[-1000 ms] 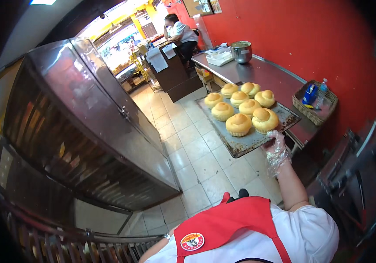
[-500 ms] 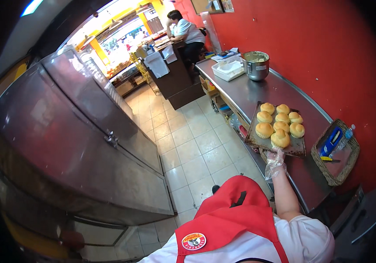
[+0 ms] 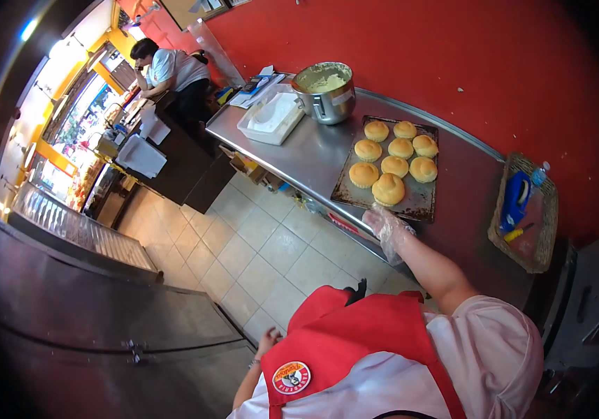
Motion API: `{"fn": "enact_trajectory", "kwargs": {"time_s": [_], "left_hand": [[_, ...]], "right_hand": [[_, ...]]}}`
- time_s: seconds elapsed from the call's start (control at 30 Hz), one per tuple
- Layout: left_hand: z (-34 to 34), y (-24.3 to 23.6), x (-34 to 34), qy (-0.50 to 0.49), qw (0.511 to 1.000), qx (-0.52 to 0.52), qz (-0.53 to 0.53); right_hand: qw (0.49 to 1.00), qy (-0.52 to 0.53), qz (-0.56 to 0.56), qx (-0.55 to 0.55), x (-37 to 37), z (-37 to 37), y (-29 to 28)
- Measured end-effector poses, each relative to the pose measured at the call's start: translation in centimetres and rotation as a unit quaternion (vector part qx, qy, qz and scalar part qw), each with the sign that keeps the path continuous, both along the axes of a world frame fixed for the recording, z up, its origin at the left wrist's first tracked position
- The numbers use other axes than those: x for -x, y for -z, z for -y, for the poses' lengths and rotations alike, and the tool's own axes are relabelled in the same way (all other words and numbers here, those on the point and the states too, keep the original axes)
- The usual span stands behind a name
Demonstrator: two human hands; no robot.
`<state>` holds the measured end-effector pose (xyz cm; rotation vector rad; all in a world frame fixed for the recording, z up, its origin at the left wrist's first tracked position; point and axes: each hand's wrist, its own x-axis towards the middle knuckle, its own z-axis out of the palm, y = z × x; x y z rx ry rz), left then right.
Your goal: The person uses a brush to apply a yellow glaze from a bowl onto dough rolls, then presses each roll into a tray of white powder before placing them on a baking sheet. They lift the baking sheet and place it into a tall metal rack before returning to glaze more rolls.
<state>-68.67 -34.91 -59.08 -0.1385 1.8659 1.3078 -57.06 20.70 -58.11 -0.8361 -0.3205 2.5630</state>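
My right hand [image 3: 385,225], in a clear plastic glove, grips the near edge of a dark baking tray [image 3: 418,203]. The tray rests on the steel counter [image 3: 460,216] and carries several golden buns [image 3: 387,188], each with a knob on top. My left hand [image 3: 270,338] is bare and hangs low beside my red apron [image 3: 348,342], fingers loosely apart, holding nothing.
Along the counter are a steel bowl of pale mixture [image 3: 324,98], a white plastic tub [image 3: 271,117] and a wicker basket [image 3: 547,223]. A person [image 3: 170,77] sits at a dark desk [image 3: 191,181]. Steel cabinets [image 3: 83,300] stand left, beside the tiled floor [image 3: 257,258].
The tray has gone from being held over the floor down onto the counter, and my right hand stayed at its edge. My view has turned rightward, and my left hand has come into sight.
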Motion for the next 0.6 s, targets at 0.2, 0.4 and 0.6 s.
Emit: {"fn": "enact_trajectory", "kwargs": {"time_s": [0.2, 0.4, 0.6], "left_hand": [[-15.0, -10.2, 15.2, 0.06, 0.982, -0.072, -0.162], [-31.3, -21.4, 23.7, 0.191, 0.941, -0.033, -0.276], [-37.2, -23.5, 32.3, 0.249, 0.805, -0.128, -0.522]], "right_hand": [[0.976, -0.173, -0.059, -0.119, 5.8, -0.4, -12.6], [0.976, -0.17, -0.113, -0.072, 15.7, -4.8, -12.9], [0.962, -0.165, -0.219, 0.018, 35.4, -5.2, -13.1]]}}
